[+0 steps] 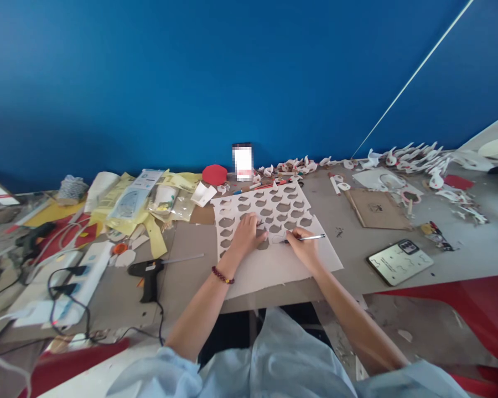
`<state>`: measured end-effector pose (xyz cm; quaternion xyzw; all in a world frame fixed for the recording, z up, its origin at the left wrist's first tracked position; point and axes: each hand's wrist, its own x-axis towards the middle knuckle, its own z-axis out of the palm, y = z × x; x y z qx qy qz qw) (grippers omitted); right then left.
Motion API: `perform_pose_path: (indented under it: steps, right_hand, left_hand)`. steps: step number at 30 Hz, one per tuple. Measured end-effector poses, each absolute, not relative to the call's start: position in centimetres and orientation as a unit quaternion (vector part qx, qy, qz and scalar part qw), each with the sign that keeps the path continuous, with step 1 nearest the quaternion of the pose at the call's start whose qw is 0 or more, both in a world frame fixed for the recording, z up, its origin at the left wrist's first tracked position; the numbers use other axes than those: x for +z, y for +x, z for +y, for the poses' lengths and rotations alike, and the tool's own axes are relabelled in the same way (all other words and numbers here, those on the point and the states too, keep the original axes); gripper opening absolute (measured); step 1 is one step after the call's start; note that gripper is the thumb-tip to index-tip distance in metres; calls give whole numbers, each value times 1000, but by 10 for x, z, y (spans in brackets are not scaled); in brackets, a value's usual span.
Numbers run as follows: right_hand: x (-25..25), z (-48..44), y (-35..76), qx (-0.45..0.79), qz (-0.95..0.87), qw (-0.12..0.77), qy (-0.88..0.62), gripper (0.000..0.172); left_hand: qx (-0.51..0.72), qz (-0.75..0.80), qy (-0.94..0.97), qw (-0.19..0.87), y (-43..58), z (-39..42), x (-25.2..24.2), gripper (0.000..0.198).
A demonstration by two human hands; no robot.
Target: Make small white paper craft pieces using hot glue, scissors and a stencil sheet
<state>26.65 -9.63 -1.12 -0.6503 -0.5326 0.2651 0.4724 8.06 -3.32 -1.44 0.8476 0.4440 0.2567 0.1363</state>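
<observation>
pale blue cloth (282, 359) fills the bottom of the view, and both bare forearms reach out from it over the table (357, 243). left hand (247, 235), with a dark red bracelet (222, 275) at the wrist, lies flat and open-fingered on a white sheet (274, 268), pressing it down and gripping nothing. right hand (302, 249) is closed around a pen (311, 237), whose tip meets the sheet just beside the left fingertips. the sheet lies in the middle of the table, straight ahead; its far half is full of rows of cut-out holes, its near half is whole. nothing covers the hands or the pen.

to the left a black glue gun (147, 273) lies near the sheet, its cord trailing to the near edge, and a white power strip (78, 282) lies beyond it. yellow papers and clear packets (149, 204) pile up further back; what the packets hold i cannot tell. a red disc (214, 174) and a phone (243, 161) stand by the blue wall (232, 72). to the right lie a brown card (377, 209), a pale tablet (399, 261) and scattered paper cut-outs (419, 157).
</observation>
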Motion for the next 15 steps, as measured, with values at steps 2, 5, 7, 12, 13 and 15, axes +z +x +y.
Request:
perform_pose_path:
  steps: [2, 5, 7, 12, 13, 15]
  right_hand:
    - [-11, -96, 266, 262, -535, 471, -651, 36]
    - [-10, -96, 266, 263, -538, 466, -651, 36]
    - [-10, -97, 265, 267, -540, 463, -650, 36]
    - [-9, -97, 265, 253, -539, 471, -651, 35]
    - [-9, -97, 265, 248, -537, 473, -653, 35]
    - [-8, -97, 264, 242, -534, 474, -657, 34]
  left_hand:
    - [258, 442, 848, 136, 81, -33, -15, 27]
    - [260, 442, 848, 135, 81, -34, -15, 26]
    - [260, 444, 847, 134, 81, -34, -15, 26]
    - [254, 445, 848, 134, 82, -34, -12, 26]
    - [254, 445, 848, 135, 82, -34, -12, 26]
    - [254, 445, 848, 136, 81, -34, -12, 27]
